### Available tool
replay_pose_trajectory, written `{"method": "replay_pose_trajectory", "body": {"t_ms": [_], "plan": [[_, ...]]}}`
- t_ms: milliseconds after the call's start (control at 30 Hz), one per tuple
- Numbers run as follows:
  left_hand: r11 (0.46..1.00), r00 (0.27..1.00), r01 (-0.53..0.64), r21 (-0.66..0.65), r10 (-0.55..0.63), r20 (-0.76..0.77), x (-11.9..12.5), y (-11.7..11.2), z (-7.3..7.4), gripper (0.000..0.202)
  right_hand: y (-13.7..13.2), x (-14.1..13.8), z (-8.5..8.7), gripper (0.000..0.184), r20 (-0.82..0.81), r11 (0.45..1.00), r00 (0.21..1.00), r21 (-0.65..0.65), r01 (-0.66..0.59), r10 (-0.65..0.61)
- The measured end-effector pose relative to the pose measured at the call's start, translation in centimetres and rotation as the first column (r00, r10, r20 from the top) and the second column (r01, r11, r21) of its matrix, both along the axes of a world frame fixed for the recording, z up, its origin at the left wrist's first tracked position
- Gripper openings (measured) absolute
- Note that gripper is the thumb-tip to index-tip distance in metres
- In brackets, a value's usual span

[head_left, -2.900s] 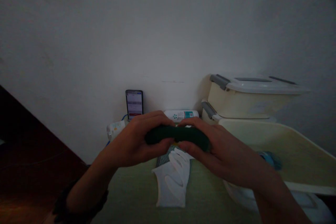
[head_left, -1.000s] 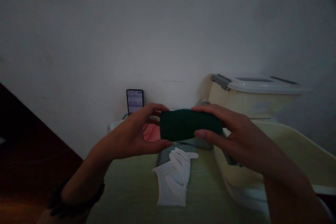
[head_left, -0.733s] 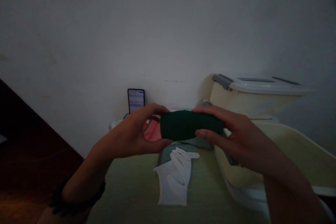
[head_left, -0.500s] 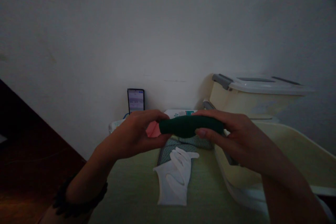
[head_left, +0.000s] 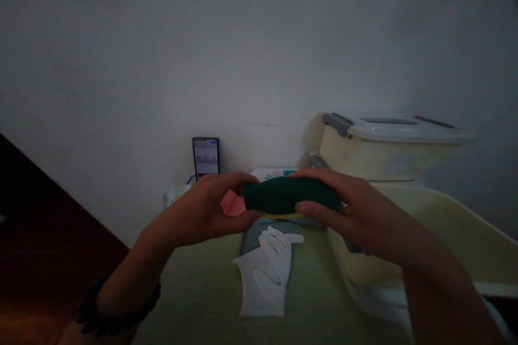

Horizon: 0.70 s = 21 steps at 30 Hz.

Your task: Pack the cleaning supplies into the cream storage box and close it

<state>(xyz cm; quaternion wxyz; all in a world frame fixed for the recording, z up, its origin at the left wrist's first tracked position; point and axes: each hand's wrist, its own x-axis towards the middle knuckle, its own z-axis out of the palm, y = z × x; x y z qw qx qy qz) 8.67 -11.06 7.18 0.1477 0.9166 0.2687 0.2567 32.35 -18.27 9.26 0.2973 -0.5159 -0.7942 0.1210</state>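
I hold a dark green rolled cloth (head_left: 283, 195) level in front of me with both hands. My left hand (head_left: 206, 209) pinches its left end between thumb and fingers. My right hand (head_left: 352, 210) wraps its right end, thumb under and fingers over. Below the roll lie a white glove (head_left: 265, 272), a grey-green patterned cloth (head_left: 253, 234) and a pink cloth (head_left: 231, 205) on a pale green surface (head_left: 202, 296).
An open cream plastic bin (head_left: 445, 237) stands at the right, with lidded cream bins (head_left: 388, 145) stacked behind it. A phone (head_left: 206, 157) with a lit screen leans on the white wall. Packets (head_left: 267, 173) lie along the wall. Dark wooden floor (head_left: 44, 248) lies to the left.
The green cloth was a wider flat band a second ago; it is now a narrower, tighter roll, held slightly lower. Both hands kept their grip on its ends.
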Motion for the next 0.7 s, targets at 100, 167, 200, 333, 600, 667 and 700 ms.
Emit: {"method": "replay_pose_trajectory", "body": {"t_ms": [100,167,200,333,600,667,700], "plan": [[1.000,1.000,-0.001,-0.018,0.001,0.030,0.01,0.05,-0.09,0.046,-0.02,0.11,-0.12,0.040,0.004,0.999,0.999,-0.009,0.032,-0.032],[1.000,0.999,0.006,-0.017,-0.005,0.047,0.00,0.12,-0.16,0.054,0.01,0.13,-0.22,0.043,0.007,0.999,0.999,-0.016,0.042,-0.042],[1.000,0.999,0.012,-0.016,-0.011,0.053,-0.01,0.16,-0.20,0.057,0.03,0.12,-0.27,0.044,0.007,0.999,0.999,-0.021,0.043,-0.043],[0.999,0.996,0.042,-0.024,-0.040,0.079,-0.12,0.21,-0.24,0.061,0.09,0.05,-0.40,0.045,0.013,0.998,0.999,-0.042,0.040,-0.040],[0.998,0.990,0.057,-0.009,-0.056,0.131,-0.04,-0.06,0.06,0.060,0.05,-0.17,-0.21,0.048,0.010,0.996,0.999,-0.086,0.031,-0.031],[0.997,0.988,0.070,-0.017,-0.067,0.138,0.03,-0.13,0.09,0.062,0.07,-0.21,-0.24,0.051,0.017,0.995,1.000,-0.092,0.027,-0.026],[0.997,0.987,0.078,-0.023,-0.074,0.142,0.07,-0.15,0.09,0.063,0.08,-0.22,-0.27,0.054,0.021,0.995,1.000,-0.095,0.018,-0.017]]}}
